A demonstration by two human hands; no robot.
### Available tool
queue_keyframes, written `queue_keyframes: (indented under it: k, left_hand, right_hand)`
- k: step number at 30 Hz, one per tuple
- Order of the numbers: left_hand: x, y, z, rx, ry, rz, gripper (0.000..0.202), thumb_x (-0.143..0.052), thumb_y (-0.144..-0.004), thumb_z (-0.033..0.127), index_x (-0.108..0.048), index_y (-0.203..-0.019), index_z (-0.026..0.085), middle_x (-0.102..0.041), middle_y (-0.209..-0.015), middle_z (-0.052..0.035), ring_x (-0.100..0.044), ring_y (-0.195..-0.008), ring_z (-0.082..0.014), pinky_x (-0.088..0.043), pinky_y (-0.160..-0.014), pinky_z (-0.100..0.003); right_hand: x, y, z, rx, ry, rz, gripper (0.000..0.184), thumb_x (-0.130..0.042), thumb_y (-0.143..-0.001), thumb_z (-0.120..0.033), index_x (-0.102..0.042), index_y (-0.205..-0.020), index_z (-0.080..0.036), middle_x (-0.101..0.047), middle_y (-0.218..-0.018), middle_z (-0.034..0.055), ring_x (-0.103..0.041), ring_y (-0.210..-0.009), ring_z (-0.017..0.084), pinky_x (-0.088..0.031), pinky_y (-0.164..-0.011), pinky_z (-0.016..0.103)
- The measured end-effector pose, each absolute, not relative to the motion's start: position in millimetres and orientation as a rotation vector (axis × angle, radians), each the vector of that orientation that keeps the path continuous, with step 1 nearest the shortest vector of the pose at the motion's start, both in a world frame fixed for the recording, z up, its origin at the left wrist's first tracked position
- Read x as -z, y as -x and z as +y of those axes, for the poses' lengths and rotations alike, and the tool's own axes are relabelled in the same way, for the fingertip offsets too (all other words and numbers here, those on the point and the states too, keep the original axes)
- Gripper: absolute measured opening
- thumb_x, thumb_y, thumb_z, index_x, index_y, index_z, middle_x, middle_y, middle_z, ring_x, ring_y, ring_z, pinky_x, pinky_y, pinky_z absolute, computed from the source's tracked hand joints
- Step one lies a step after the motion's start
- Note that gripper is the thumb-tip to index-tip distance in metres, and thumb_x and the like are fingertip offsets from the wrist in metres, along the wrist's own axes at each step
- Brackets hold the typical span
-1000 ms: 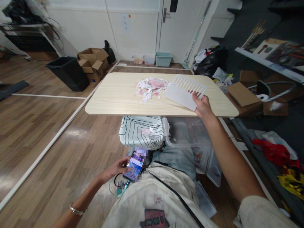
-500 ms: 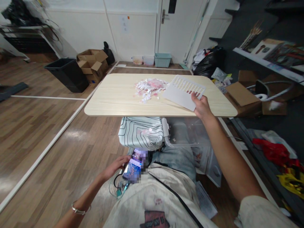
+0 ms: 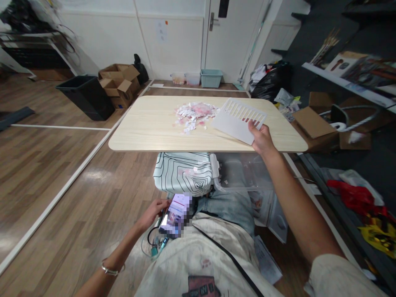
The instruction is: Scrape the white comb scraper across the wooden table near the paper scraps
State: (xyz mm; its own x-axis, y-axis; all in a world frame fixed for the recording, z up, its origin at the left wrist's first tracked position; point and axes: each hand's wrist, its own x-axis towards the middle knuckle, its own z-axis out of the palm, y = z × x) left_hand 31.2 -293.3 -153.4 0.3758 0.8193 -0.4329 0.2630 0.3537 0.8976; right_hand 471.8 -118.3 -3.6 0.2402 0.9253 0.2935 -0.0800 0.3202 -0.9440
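Observation:
My right hand (image 3: 262,138) grips the lower right corner of a thin white sheet (image 3: 232,128) with a row of long slots, thumb on top. The sheet lies low over the table, tilted, its left edge close to a heap of small white and pink paper scraps (image 3: 196,113). At my lap, my left hand (image 3: 156,211) is closed at the left edge of a smartphone (image 3: 175,214) with a lit screen. Its fingertips are partly hidden by the phone. Part of the phone's right side is blurred by pixelation.
The pale wooden table (image 3: 145,128) stands before me. Below its near edge are a white bag with black lines (image 3: 179,173) and a clear plastic bin (image 3: 256,175). A black bin (image 3: 88,97) and cardboard boxes (image 3: 122,80) stand left; an open carton (image 3: 315,123) stands right.
The phone's screen shows different content. My left fingers have drawn back slightly from the screen towards its edge. My right hand and the slotted sheet are nearly unmoved.

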Motion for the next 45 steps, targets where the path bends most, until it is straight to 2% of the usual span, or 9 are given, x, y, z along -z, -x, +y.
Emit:
queue_keyframes:
  k: [3,10,16,21,27,32,37,42,45]
  left_hand:
    - [152.2,-28.1,-296.7,-0.503,-1.164,1.087,0.047,-0.069,-0.087,0.060,-0.065,-0.071,0.016,-0.051,-0.065,0.0034,-0.042,-0.062,-0.0135,-0.030,-0.057,-0.026]
    - [159.9,-22.3,-301.2,-0.521,-1.082,1.007,0.040,-0.080,-0.081,0.055,-0.073,-0.081,0.016,-0.063,-0.071,0.0003,-0.050,-0.064,-0.0141,-0.033,-0.058,-0.024]
    - [163.6,-19.8,-298.5,-0.503,-1.088,0.999,0.042,-0.080,-0.082,0.056,-0.073,-0.080,0.015,-0.060,-0.069,0.0011,-0.046,-0.062,-0.0130,-0.029,-0.057,-0.024]
    - [165.6,-16.6,-300.6,-0.529,-1.008,1.002,0.039,-0.074,-0.087,0.056,-0.071,-0.079,0.017,-0.060,-0.075,0.0003,-0.051,-0.070,-0.0154,-0.036,-0.062,-0.025]
    - [156.8,-21.7,-305.2,-0.545,-0.978,1.014,0.036,-0.076,-0.085,0.053,-0.071,-0.080,0.018,-0.061,-0.077,-0.0004,-0.054,-0.075,-0.0183,-0.040,-0.066,-0.027]
    - [147.9,-22.4,-309.4,-0.537,-0.971,0.977,0.031,-0.078,-0.084,0.049,-0.071,-0.089,0.019,-0.064,-0.085,-0.0011,-0.058,-0.083,-0.0207,-0.043,-0.074,-0.030]
    - [151.9,-19.9,-311.3,-0.520,-1.069,0.954,0.038,-0.085,-0.078,0.047,-0.067,-0.097,0.020,-0.067,-0.099,-0.0028,-0.060,-0.097,-0.0245,-0.046,-0.086,-0.033]
    - [160.5,-19.6,-312.4,-0.462,-1.081,0.955,0.046,-0.091,-0.074,0.046,-0.063,-0.101,0.020,-0.067,-0.102,-0.0024,-0.062,-0.097,-0.0238,-0.047,-0.083,-0.031]
    - [160.4,-17.4,-312.8,-0.481,-1.070,0.941,0.041,-0.087,-0.079,0.046,-0.065,-0.102,0.020,-0.067,-0.103,-0.0029,-0.061,-0.098,-0.0239,-0.047,-0.085,-0.032]
  right_hand:
    - [3.6,-471.7,-117.9,-0.875,0.986,-1.089,0.063,-0.092,-0.057,-0.070,-0.072,-0.094,-0.023,-0.082,-0.104,0.0073,-0.071,-0.125,0.032,-0.059,-0.107,0.049]
    - [3.8,-472.3,-118.5,-0.871,1.015,-1.100,0.066,-0.090,-0.058,-0.073,-0.071,-0.098,-0.024,-0.082,-0.107,0.0074,-0.071,-0.124,0.032,-0.059,-0.107,0.049]
    - [3.1,-471.5,-118.5,-0.869,1.037,-1.100,0.069,-0.090,-0.056,-0.075,-0.071,-0.098,-0.024,-0.082,-0.107,0.0069,-0.072,-0.122,0.032,-0.059,-0.106,0.049]
    - [2.2,-470.9,-119.6,-0.870,1.019,-1.095,0.066,-0.090,-0.058,-0.074,-0.072,-0.098,-0.024,-0.082,-0.107,0.0066,-0.071,-0.125,0.032,-0.059,-0.108,0.049]
    - [1.0,-470.6,-120.9,-0.864,1.036,-1.091,0.068,-0.090,-0.055,-0.075,-0.071,-0.096,-0.024,-0.082,-0.107,0.0062,-0.072,-0.123,0.031,-0.058,-0.109,0.048]
    - [0.5,-469.9,-121.1,-0.861,1.054,-1.093,0.070,-0.090,-0.054,-0.077,-0.070,-0.096,-0.025,-0.082,-0.108,0.0070,-0.072,-0.122,0.032,-0.059,-0.106,0.050]
    - [1.1,-470.2,-120.5,-0.855,1.062,-1.114,0.072,-0.088,-0.055,-0.078,-0.069,-0.099,-0.024,-0.081,-0.109,0.0082,-0.072,-0.123,0.032,-0.060,-0.105,0.049]
    - [0.3,-469.0,-121.3,-0.846,1.058,-1.110,0.068,-0.088,-0.058,-0.077,-0.070,-0.096,-0.024,-0.081,-0.109,0.0081,-0.069,-0.127,0.032,-0.059,-0.106,0.049]
    - [0.1,-468.5,-121.4,-0.844,1.041,-1.107,0.067,-0.088,-0.057,-0.077,-0.070,-0.095,-0.025,-0.081,-0.109,0.0073,-0.068,-0.130,0.033,-0.058,-0.108,0.051]
